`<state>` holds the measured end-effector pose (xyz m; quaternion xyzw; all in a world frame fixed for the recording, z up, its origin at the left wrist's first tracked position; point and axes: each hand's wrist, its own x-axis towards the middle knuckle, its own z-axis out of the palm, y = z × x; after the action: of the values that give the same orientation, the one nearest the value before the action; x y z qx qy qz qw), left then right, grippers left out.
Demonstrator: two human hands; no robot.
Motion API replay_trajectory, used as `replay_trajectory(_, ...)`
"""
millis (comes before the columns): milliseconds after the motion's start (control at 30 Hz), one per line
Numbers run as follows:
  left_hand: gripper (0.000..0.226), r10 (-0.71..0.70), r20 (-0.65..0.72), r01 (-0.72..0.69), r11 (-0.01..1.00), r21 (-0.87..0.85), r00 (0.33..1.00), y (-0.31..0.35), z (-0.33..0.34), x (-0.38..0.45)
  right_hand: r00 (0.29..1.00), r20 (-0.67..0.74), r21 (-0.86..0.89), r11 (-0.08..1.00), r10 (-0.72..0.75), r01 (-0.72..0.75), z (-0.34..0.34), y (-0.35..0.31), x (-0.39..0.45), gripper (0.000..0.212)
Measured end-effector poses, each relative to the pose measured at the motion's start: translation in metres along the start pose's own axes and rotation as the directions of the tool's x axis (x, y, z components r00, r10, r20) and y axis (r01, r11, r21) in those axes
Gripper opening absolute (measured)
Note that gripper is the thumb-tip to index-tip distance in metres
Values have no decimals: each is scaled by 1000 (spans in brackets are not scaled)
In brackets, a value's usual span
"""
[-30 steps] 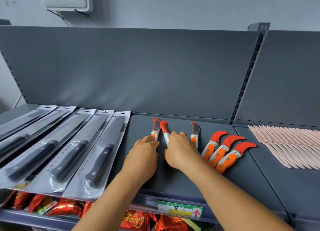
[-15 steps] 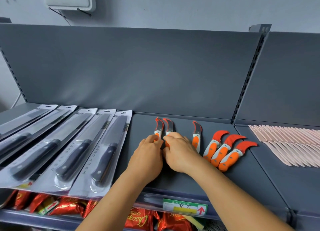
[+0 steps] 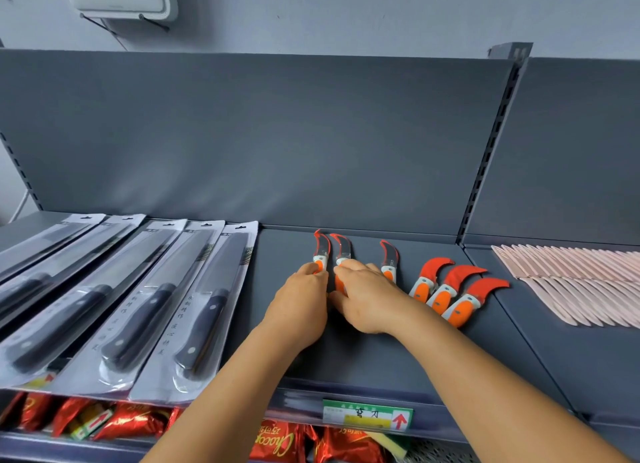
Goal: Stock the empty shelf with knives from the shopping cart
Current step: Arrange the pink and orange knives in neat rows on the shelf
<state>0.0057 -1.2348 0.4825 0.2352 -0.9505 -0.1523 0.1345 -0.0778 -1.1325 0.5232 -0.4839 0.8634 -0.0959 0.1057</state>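
Nearest us, two bare forearms reach up and away over the front lip of the dark grey metal shelf [image 3: 363, 362], past a green-and-white price label [image 3: 367, 414] on its edge. The left hand [image 3: 300, 308] lies palm down, fingers curled forward, its fingertips pinching the orange handle of a small curved knife with a red-edged blade [image 3: 320, 251]. Right beside it, touching, the right hand [image 3: 367, 298] angles in from the right, its grip curled round the orange handle of a second small curved knife [image 3: 342, 249]. Both knives lie flat on the shelf, long axes running front to back, hooked tips pointing away toward the back panel and curling left. Just right of the hands sits a third knife like them [image 3: 389, 256], pointing the same way. Further right, three orange-handled knives in red blade sheaths [image 3: 450, 286] lie side by side, tips slanting up to the right. Left, a row of black-handled kitchen knives in clear blister packs [image 3: 145, 299] slants away. Far right, pale pink knives [image 3: 575, 282] lie fanned in rows.
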Motion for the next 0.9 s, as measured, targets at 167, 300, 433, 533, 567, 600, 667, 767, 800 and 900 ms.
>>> replay_trajectory(167, 16, -20, -5, 20, 1000, -19, 1000, 4, -1, 4, 1000, -14, 32, 999, -13, 13, -1, 6, 1, 25)
replay_trajectory(300, 20, 52, -83, -56, 998, -43, 995, 18, -8, -2, 990, -140, 71, 997, -29, 39, -4, 16, -9, 45)
replay_trajectory(433, 38, 203, -61, -205, 978, -30, 977, 50, -9, -6, 978, -203, 0, 999, 47, -48, -13, 34, -29, 38)
replay_trajectory(533, 35, 256, 9, -256, 966, 45, 967, 69, 1, -3, 984, -121, -70, 988, 129, -138, -14, 51, -41, 38)
replay_trajectory(567, 33, 268, 30, -269, 962, 53, 963, 72, 5, -1, 984, -97, -79, 984, 150, -158, -13, 56, -44, 36)
replay_trajectory(600, 33, 275, 58, -278, 959, 54, 960, 75, 8, 1, 983, -83, -85, 981, 165, -172, -13, 60, -46, 35)
replay_trajectory(667, 36, 267, 143, -280, 957, 80, 953, 79, 11, 5, 983, -80, -95, 980, 167, -174, -14, 69, -49, 33)
replay_trajectory(767, 34, 234, 217, -267, 954, 138, 948, 85, 11, 9, 990, -61, -91, 987, 127, -132, -16, 80, -50, 29)
replay_trajectory(800, 33, 224, 223, -263, 951, 162, 949, 85, 12, 11, 992, -54, -82, 990, 115, -119, -17, 83, -49, 29)
replay_trajectory(900, 38, 194, 227, -249, 937, 245, 954, 85, 14, 16, 994, -38, -65, 993, 99, -101, -16, 88, -43, 29)
